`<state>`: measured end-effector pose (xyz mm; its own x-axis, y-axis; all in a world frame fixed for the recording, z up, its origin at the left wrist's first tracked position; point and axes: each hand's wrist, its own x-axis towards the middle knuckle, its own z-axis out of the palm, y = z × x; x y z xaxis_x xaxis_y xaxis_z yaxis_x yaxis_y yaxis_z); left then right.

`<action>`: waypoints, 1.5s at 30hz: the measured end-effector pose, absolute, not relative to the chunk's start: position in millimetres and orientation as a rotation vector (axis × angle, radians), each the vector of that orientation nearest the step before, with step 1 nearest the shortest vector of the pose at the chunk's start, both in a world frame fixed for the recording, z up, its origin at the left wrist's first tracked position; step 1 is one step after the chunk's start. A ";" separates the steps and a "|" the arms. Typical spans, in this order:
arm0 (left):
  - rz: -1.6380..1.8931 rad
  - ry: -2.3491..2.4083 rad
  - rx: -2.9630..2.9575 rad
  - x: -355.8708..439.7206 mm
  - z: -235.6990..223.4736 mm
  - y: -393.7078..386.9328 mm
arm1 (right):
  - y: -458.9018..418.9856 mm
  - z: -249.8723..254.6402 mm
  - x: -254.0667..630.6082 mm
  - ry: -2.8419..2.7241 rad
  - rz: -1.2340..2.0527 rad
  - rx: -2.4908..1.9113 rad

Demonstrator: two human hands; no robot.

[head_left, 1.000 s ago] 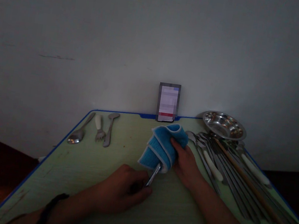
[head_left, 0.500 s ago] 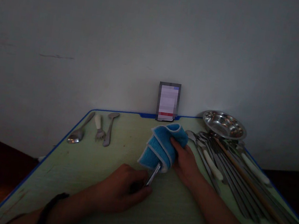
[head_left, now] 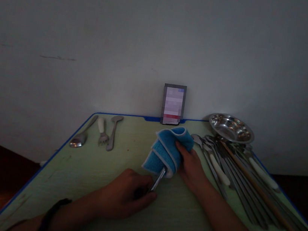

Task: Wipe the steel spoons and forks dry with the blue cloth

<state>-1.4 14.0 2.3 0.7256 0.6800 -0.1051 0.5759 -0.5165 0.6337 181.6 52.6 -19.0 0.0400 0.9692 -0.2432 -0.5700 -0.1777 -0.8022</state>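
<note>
My left hand [head_left: 128, 195] is closed round the end of a shiny metal utensil [head_left: 158, 179], low over the middle of the table. The utensil's other end runs into a folded blue cloth [head_left: 167, 151] with pale edging and is hidden there, so its kind does not show. From the right side, my right hand [head_left: 191, 166] grips the cloth, thumb on top, around the covered part. Right of that hand lies a pile of metal cutlery [head_left: 235, 190], some pieces with white handles and one long wooden stick [head_left: 267, 200] among them.
On the table's left [head_left: 88, 182] lie a spoon [head_left: 79, 139], a white-handled fork [head_left: 102, 133] and another metal utensil [head_left: 112, 134]. A phone [head_left: 173, 104] leans against the wall [head_left: 140, 45]. At the back right, a steel bowl [head_left: 230, 128] stands tilted by the cutlery.
</note>
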 end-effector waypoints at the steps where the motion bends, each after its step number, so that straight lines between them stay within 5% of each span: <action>1: 0.209 0.950 2.275 -1.5 2.5 14.0 | 52.7 -19.5 181.7 -0.572 1.504 -0.957; 35: 0.242 0.947 2.238 -1.4 4.0 14.3 | 52.8 -19.0 181.0 -0.566 1.494 -0.926; 45: 0.602 0.975 2.113 -10.3 -1.5 19.1 | 52.3 -21.7 176.0 -0.414 1.305 -0.979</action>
